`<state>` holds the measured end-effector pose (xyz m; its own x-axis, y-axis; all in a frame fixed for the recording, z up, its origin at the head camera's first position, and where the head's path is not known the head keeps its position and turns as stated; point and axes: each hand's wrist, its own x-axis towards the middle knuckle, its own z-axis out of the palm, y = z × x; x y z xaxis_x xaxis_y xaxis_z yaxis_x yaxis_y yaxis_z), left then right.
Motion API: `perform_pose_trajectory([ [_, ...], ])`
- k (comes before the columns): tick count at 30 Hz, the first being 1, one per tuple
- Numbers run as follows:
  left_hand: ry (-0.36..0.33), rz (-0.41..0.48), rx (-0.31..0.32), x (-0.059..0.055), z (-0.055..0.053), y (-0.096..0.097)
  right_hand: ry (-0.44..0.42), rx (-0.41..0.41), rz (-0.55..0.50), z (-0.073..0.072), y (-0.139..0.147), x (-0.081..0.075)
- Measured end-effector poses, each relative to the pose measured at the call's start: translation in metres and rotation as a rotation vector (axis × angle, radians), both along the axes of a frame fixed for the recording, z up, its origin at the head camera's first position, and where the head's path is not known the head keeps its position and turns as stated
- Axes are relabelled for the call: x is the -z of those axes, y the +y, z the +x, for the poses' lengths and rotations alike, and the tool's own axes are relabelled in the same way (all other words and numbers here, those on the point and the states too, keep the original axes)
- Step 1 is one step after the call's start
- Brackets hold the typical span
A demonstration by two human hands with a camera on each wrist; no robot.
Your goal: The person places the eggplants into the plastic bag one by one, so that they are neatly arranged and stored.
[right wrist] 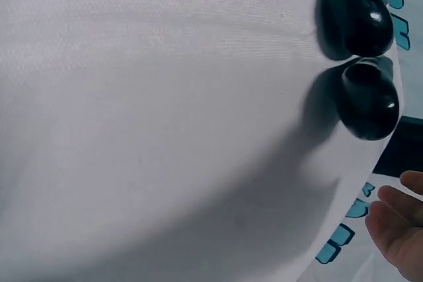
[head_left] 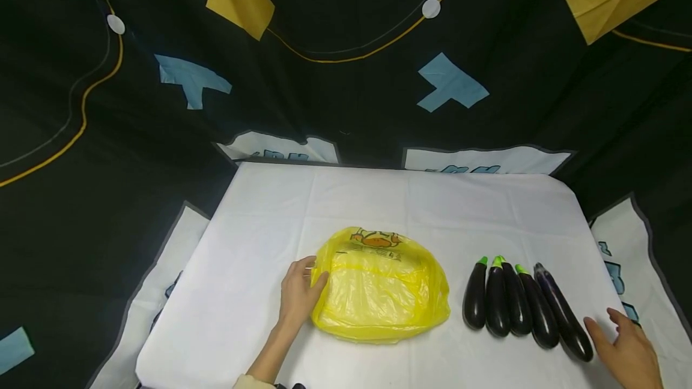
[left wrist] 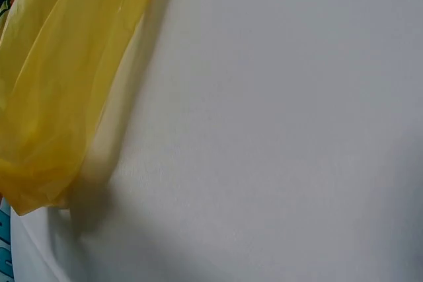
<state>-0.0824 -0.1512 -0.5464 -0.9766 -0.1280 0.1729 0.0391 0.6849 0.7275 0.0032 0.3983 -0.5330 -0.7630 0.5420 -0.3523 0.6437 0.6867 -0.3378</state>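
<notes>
1. White worktop (head_left: 259,239): near edge cut off.
2. Yellow bag (head_left: 384,296): mid-worktop, immediately right of the left hand (head_left: 300,293), which touches it; whether it grips cannot be told.
3. Five eggplants (head_left: 515,299): toward the right edge, just beside the right hand (head_left: 629,350), its fingers loosely spread, holding nothing.

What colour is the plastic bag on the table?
The plastic bag is yellow, with an orange print; clearest in the head view.
</notes>
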Motion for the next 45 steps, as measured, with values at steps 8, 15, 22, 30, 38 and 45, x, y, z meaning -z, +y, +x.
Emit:
perform_pose_trajectory([
  [8,0.048,0.065,-0.015,0.005,-0.003,0.002,-0.052,0.014,-0.018,-0.003,0.004,0.015],
  [15,0.056,0.161,-0.042,0.008,-0.001,0.004,-0.036,-0.001,-0.016,-0.003,0.002,0.023],
  [22,0.03,0.19,-0.079,0.008,-0.002,0.006,-0.013,-0.029,-0.049,-0.004,0.001,0.023],
  [30,-0.004,0.243,-0.094,0.008,-0.001,0.009,-0.031,-0.119,-0.141,-0.004,0.006,0.022],
  [38,0.005,0.249,-0.093,0.009,0.0,0.008,-0.091,-0.214,-0.191,-0.005,0.01,0.021],
  [45,-0.013,0.263,-0.099,0.01,-0.001,0.007,-0.126,-0.205,-0.207,-0.006,0.009,0.021],
])
